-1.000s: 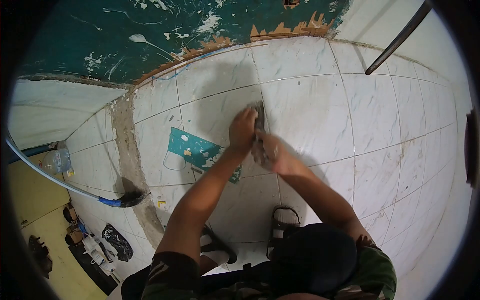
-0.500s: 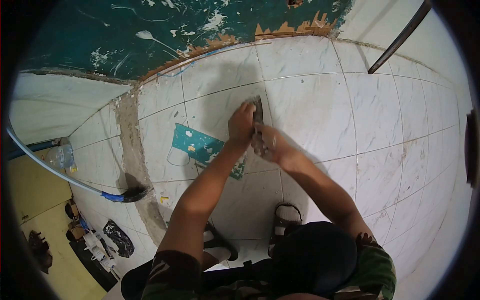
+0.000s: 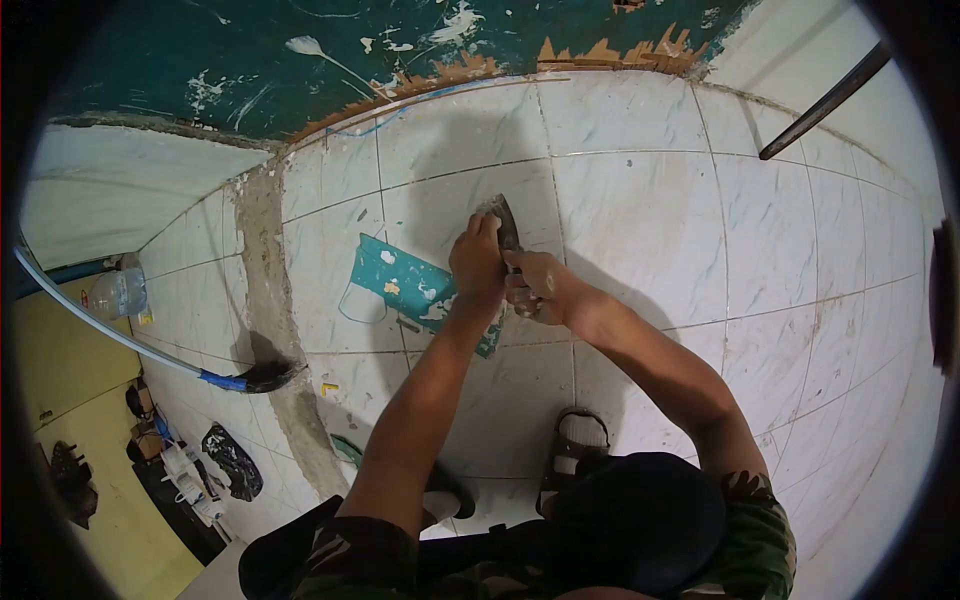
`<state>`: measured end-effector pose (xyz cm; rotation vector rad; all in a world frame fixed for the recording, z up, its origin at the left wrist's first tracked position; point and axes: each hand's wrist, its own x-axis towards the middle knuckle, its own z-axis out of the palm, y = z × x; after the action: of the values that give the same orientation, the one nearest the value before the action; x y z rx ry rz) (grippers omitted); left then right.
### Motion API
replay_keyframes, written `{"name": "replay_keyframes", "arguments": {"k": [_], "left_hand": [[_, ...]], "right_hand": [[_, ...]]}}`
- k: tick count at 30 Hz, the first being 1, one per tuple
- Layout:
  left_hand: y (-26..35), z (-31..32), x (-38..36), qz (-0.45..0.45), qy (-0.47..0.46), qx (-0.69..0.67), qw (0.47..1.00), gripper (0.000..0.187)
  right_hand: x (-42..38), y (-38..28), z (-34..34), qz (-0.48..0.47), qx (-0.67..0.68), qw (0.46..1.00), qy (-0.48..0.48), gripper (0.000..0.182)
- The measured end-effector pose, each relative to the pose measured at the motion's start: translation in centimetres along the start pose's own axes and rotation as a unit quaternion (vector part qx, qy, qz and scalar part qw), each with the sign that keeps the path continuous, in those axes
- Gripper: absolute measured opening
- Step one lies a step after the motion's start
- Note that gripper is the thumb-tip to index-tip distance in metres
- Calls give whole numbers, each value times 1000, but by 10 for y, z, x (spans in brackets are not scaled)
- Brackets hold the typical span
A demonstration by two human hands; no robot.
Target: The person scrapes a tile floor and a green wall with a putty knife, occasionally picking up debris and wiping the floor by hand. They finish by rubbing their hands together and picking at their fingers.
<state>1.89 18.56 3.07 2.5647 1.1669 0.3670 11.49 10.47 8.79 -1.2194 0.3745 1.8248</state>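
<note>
A scraper (image 3: 509, 228) with a dull, stained blade is held low in front of me, its blade pointing away from my body. My right hand (image 3: 535, 285) is closed around its handle end, the fingers smudged with something whitish. Against the blade's left side, my left hand (image 3: 476, 262) has its fingers bent and gripping. Under and beside my left forearm lies a teal flat piece (image 3: 405, 284) with chipped white patches, on the white tiled floor (image 3: 640, 230).
Ahead stands a green panel (image 3: 250, 60) with a splintered lower edge. A dark rod (image 3: 825, 100) leans at upper right. On the left are a blue-taped, curved pole (image 3: 120, 340), a clear plastic bottle (image 3: 122, 294) and a black bag (image 3: 232, 462). My sandalled foot (image 3: 578, 445) is below.
The view has shifted slightly. Both hands and the scraper have moved a little left over the floor, and the blade tip now leans more to the left.
</note>
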Motion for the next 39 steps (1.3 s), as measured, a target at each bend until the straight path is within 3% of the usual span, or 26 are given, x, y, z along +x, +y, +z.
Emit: {"name": "replay_keyframes", "arguments": {"k": [6,8,11,15,19,22,25,28,32,34,36,37,39], "left_hand": [[-7,-15,-38,-12,-13,-22,1000,23],[-15,-3,-44,-5,24,-45,999,22],[-26,-6,-6,1,4,-7,1000,22],[-31,-22,1,15,-11,-17,1000,20],[-30,-14,-46,-12,-34,-27,999,21],[-35,-9,-39,16,11,-50,999,22],[-47,-12,9,53,17,-23,998,20],[-47,-13,22,53,-18,6,998,20],[-21,-15,-31,30,-35,-62,997,17],[-11,-15,-34,9,-69,-45,997,21],[-4,-22,-29,-19,-98,-29,995,25],[-5,-34,-15,6,-129,-32,991,29],[-22,-48,-6,30,-157,-33,987,34]], "right_hand": [[-11,38,4,28,39,999,-11,31],[-14,38,10,43,40,998,14,32],[15,16,16,-5,62,998,-24,33],[8,7,32,8,89,996,-6,35],[-17,41,27,52,85,995,-20,32],[-11,40,32,51,114,992,-8,29],[21,16,40,-32,119,992,-14,29],[30,7,35,-14,158,985,-65,27],[-9,42,12,0,147,988,-55,31],[-18,47,3,30,137,989,-51,32],[-16,36,-1,-1,69,998,11,32],[-10,31,-16,4,68,998,11,32],[5,22,-60,4,109,971,-215,30]]}}
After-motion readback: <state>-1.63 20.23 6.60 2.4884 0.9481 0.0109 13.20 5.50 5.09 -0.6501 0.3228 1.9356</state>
